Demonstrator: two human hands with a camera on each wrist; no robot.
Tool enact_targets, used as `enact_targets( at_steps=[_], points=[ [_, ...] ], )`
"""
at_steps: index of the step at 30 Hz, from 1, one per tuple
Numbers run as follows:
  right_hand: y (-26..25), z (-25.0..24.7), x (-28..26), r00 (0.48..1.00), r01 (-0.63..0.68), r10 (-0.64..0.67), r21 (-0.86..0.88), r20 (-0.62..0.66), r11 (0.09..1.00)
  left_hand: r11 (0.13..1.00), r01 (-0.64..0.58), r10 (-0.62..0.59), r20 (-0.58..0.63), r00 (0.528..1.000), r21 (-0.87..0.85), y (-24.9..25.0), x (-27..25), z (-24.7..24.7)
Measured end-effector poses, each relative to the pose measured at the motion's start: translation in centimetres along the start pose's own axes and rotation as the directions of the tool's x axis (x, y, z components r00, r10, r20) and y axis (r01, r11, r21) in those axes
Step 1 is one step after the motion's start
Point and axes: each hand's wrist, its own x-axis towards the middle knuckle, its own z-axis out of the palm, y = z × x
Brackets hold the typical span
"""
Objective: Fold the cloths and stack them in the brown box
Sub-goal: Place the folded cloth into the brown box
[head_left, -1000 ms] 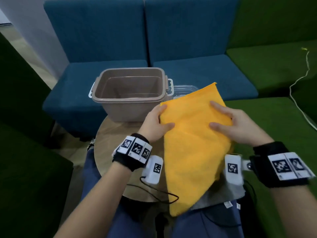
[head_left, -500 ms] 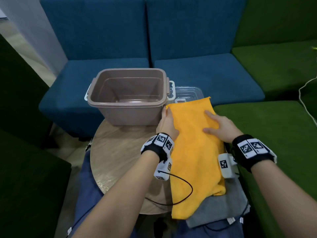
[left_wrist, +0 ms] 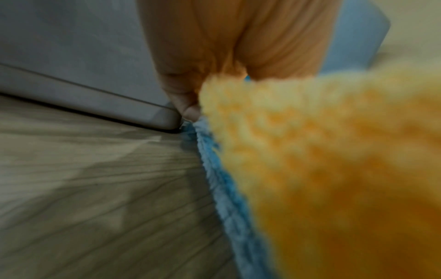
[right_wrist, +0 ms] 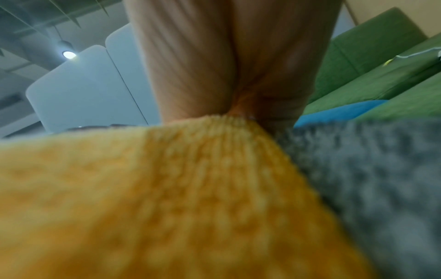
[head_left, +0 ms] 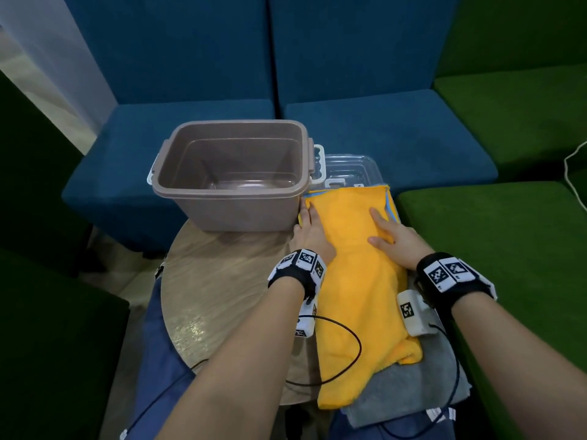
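Pressing flat, my left hand [head_left: 313, 231] and right hand [head_left: 392, 235] lie open-fingered on the orange cloth's [head_left: 355, 281] far end. Its long axis runs from the brown box [head_left: 232, 182] toward me on the worktop [head_left: 216, 287]; my left hand is nearer the box.

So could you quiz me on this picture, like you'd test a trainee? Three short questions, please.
1. True or false: the brown box already holds a folded cloth.
2. Which cloth do the left hand and right hand press flat? A) orange cloth B) grey cloth C) blue cloth
3. Fill in: the clear lid lies just behind the ____ cloth.

Key: 1 false, the box is empty; 2 A; 3 orange.
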Motion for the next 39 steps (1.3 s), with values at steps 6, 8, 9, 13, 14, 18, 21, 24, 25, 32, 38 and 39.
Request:
enact_targets(
  at_steps=[6,8,9,13,14,18,21,24,25,32,38,39],
  points=[
    [-0.1,-0.2,-2.2,1.0,0.028,-0.025,0.188,-0.018,0.982,0.951,-0.167,0.135,-0.134,0.982,-0.261,-2.1,-3.0,0.0],
    [0.2,-0.1,-4.0,0.995,0.076,-0.054,0.269,-0.088,0.96,0.902,-0.202,0.145,-0.172,0.974,-0.382,-3.2,-4.9,-0.1],
    [0.5,0.1,-5.1,0.99,0.096,-0.057,0.323,-0.127,0.942,0.883,-0.189,0.129,-0.163,0.978,-0.429,-3.8,-6.0,-0.1],
    [0.9,1.0,-10.6,0.989,0.046,0.045,0.594,-0.138,0.803,0.793,-0.083,0.131,0.036,0.991,-0.603,-5.1,-10.5,0.5],
    [1.0,1.4,-11.8,0.995,0.029,0.04,0.637,-0.093,0.77,0.762,-0.064,0.149,0.078,0.986,-0.645,-5.4,-11.5,0.8],
    [1.3,2.4,-15.0,0.998,0.047,-0.069,0.681,0.005,0.731,0.684,-0.131,0.308,0.121,0.944,-0.718,-6.5,-14.0,2.5],
    [0.5,0.9,-16.1,0.995,0.089,-0.091,0.658,-0.032,0.748,0.59,-0.161,0.395,0.11,0.912,-0.791,-6.6,-15.1,2.5],
    [0.1,-0.7,-16.8,0.981,0.155,-0.016,0.729,-0.193,0.667,0.528,-0.115,0.328,0.078,0.942,-0.841,-6.1,-15.4,2.4],
    [0.2,-0.9,-17.0,0.974,0.161,0.017,0.743,-0.226,0.649,0.541,-0.101,0.314,0.089,0.945,-0.835,-6.0,-15.4,2.5],
    [2.2,1.1,-18.4,0.995,-0.061,0.003,0.588,0.098,0.806,0.658,-0.08,0.285,0.149,0.947,-0.749,-6.4,-15.8,4.4],
    [1.9,0.0,-18.4,0.984,-0.107,0.095,0.072,0.152,0.992,0.78,-0.185,0.32,0.127,0.939,-0.597,-7.0,-15.7,3.6],
    [1.6,-0.3,-18.0,0.984,-0.105,0.103,0.005,0.144,0.994,0.81,-0.193,0.295,0.1,0.95,-0.554,-7.0,-15.4,3.2]
  ],
)
